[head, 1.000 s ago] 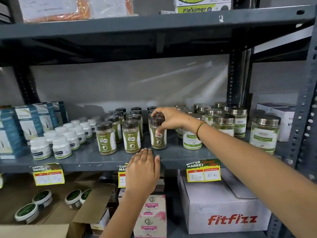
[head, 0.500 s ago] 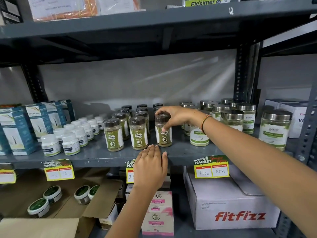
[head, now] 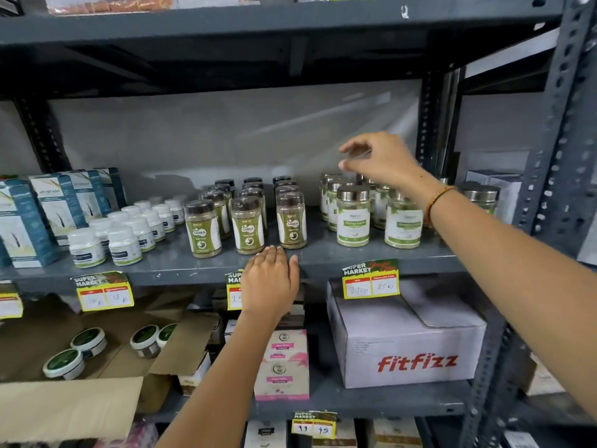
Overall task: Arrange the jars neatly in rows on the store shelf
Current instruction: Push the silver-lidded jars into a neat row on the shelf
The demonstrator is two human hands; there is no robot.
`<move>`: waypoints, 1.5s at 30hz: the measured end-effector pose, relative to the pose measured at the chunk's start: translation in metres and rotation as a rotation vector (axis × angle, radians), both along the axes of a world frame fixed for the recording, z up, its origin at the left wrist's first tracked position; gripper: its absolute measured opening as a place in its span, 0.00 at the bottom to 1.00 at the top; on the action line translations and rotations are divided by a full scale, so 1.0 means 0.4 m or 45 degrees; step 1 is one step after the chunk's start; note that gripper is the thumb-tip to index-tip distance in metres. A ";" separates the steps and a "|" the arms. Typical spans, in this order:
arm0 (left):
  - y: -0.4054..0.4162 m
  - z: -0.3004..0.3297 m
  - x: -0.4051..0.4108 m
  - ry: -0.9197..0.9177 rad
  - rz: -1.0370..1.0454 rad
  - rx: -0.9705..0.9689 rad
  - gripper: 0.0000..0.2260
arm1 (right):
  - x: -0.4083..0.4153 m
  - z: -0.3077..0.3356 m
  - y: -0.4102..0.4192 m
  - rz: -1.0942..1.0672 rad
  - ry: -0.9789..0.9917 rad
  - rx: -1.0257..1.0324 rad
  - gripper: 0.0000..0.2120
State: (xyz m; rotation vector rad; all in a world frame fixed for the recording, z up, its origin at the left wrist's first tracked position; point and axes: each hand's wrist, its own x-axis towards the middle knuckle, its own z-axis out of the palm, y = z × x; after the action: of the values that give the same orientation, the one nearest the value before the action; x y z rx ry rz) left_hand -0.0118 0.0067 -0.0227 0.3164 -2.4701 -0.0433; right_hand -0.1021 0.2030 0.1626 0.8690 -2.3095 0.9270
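On the grey middle shelf (head: 323,258) stand three rows of brown-lidded green Gaska jars (head: 248,228); the front right one (head: 291,221) stands free. To their right are silver-lidded jars with white and green labels (head: 353,216). My right hand (head: 379,161) hovers above those silver-lidded jars, fingers apart, holding nothing. My left hand (head: 269,279) lies flat against the shelf's front edge, just below the Gaska jars, fingers together and empty.
Small white bottles (head: 124,232) and blue-white boxes (head: 26,221) fill the shelf's left part. Yellow price tags (head: 371,279) hang on the edge. Below are a Fitfizz carton (head: 407,337), pink boxes (head: 284,367) and an open cardboard box with round tins (head: 89,342). A shelf post (head: 562,124) rises at right.
My right hand has let go of the front right Gaska jar and risen up and to the right, over the silver-lidded jars. My left hand has stayed at the shelf edge.
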 end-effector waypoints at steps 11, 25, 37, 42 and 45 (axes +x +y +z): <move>0.001 0.000 0.000 -0.001 -0.021 0.036 0.25 | -0.030 -0.025 0.287 -0.881 -0.010 0.806 0.21; 0.002 -0.004 -0.002 0.034 -0.024 0.024 0.25 | -0.101 -0.046 0.332 -0.954 -0.245 0.903 0.17; 0.002 -0.003 -0.002 0.038 -0.014 0.025 0.26 | -0.150 -0.040 0.359 -0.636 -0.363 0.687 0.25; 0.005 -0.002 0.000 0.027 -0.010 0.034 0.26 | -0.163 -0.046 0.367 -0.603 -0.368 0.633 0.26; 0.006 -0.001 0.003 0.026 -0.007 0.034 0.26 | -0.164 -0.049 0.367 -0.606 -0.341 0.606 0.31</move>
State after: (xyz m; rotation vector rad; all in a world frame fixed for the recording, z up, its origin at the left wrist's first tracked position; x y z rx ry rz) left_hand -0.0108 0.0092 -0.0230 0.3188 -2.4521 -0.0816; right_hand -0.1676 0.3497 0.1432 0.3338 -2.8502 0.3037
